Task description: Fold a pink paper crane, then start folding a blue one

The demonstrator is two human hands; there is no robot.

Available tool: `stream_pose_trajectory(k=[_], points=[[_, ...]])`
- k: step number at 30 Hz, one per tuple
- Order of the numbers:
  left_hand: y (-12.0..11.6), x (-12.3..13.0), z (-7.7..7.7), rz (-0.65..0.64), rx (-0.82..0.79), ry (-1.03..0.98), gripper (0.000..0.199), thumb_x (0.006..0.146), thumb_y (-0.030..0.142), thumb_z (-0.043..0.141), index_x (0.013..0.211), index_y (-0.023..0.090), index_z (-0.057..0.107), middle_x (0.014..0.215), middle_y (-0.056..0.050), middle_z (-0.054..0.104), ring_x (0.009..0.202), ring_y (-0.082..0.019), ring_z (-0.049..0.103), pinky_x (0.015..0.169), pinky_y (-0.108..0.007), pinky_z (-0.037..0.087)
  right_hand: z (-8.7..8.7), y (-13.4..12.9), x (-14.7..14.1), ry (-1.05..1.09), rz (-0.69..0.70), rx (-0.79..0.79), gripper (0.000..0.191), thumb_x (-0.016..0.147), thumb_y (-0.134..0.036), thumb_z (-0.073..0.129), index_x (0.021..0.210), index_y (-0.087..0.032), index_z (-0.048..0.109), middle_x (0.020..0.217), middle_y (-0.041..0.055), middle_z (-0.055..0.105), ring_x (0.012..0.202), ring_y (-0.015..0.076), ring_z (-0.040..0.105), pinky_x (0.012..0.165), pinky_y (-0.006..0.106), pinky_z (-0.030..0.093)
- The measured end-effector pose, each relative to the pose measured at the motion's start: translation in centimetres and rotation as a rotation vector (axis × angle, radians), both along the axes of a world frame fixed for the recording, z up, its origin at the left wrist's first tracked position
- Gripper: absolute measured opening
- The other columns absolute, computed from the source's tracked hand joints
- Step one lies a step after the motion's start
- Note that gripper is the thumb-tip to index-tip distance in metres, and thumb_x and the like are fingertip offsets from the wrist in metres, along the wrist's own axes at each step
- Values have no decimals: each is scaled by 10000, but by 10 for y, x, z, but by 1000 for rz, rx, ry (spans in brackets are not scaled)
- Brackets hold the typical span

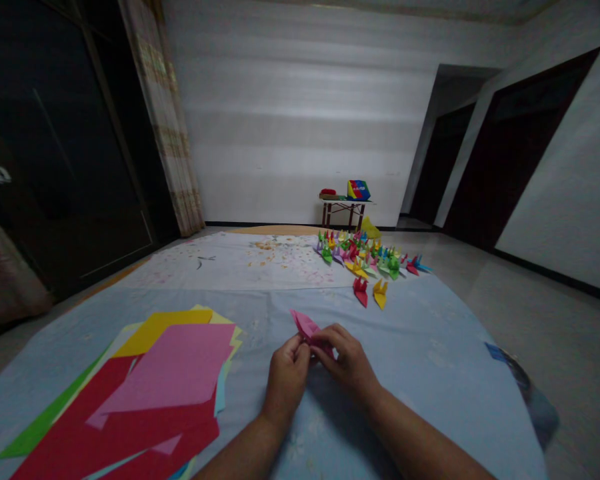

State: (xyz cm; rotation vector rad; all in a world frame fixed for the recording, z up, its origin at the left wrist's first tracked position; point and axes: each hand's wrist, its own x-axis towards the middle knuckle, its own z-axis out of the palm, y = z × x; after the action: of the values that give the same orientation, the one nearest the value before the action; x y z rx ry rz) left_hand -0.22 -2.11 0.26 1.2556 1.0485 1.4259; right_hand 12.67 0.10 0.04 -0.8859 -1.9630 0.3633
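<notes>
A piece of folded pink origami paper [306, 325] is held between my two hands above the light blue tablecloth. My left hand [289, 373] pinches its lower edge between thumb and bent fingers. From the right, my right hand [347, 360] grips the same paper with thumb and fingertips, covering part of it. One pink point sticks out up and to the left, past my fingers. Just beyond my hands stand a red origami crane [361, 292] and a yellow origami crane [380, 294].
Coloured paper sheets [175, 367] lie spread in a pile at the left. Many folded cranes [365, 253] crowd the table's far right. Behind the table, a small stand [347, 202] carries a colourful box [359, 190]. The round tablecloth's edge [485, 333] curves along the right.
</notes>
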Motion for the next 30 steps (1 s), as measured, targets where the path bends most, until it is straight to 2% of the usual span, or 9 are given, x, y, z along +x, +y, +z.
stream_pose_trajectory(k=[4, 10, 15, 24, 28, 30], points=[[-4, 1, 0, -10, 12, 52, 248, 768, 269, 483, 923, 140, 628, 853, -52, 697, 789, -198, 647, 718, -287, 509, 2, 3, 3, 51, 3, -36, 70, 779, -251, 589, 816, -193, 602, 744, 27, 562, 691, 143, 542, 627, 263, 457], [-8, -1, -3, -7, 49, 193, 282, 816, 301, 447, 1007, 145, 584, 887, -75, 689, 760, -193, 647, 703, -287, 499, -1, 9, 11, 164, 61, -176, 140, 722, -318, 652, 757, -183, 635, 697, 9, 580, 611, 116, 535, 586, 239, 458], [-9, -3, -5, 26, 23, 194, 436, 781, 316, 520, 1171, 135, 451, 894, -91, 695, 834, -204, 645, 759, -297, 479, -2, 9, 13, 220, 83, -308, 157, 726, -323, 640, 776, -175, 653, 687, 7, 595, 599, 111, 548, 578, 233, 461], [-9, -3, 2, 53, 20, 207, 236, 762, 343, 571, 916, 163, 572, 870, -74, 675, 810, -197, 632, 731, -280, 468, 3, 6, 11, 213, 22, -378, 218, 785, -355, 548, 764, -153, 626, 664, 18, 607, 597, 124, 538, 590, 241, 441], [-8, -3, 0, 73, 40, 299, 214, 776, 353, 553, 867, 169, 614, 828, -52, 662, 741, -179, 612, 667, -260, 454, 0, 7, 10, 278, 28, -453, 249, 775, -391, 552, 750, -145, 584, 662, 16, 578, 607, 126, 511, 584, 240, 417], [-7, -3, -1, 96, 57, 299, 212, 776, 356, 554, 851, 167, 616, 831, -53, 650, 769, -183, 603, 667, -259, 449, -2, 8, 9, 345, 52, -514, 276, 761, -420, 563, 730, -146, 560, 637, 1, 551, 583, 115, 487, 565, 231, 399]])
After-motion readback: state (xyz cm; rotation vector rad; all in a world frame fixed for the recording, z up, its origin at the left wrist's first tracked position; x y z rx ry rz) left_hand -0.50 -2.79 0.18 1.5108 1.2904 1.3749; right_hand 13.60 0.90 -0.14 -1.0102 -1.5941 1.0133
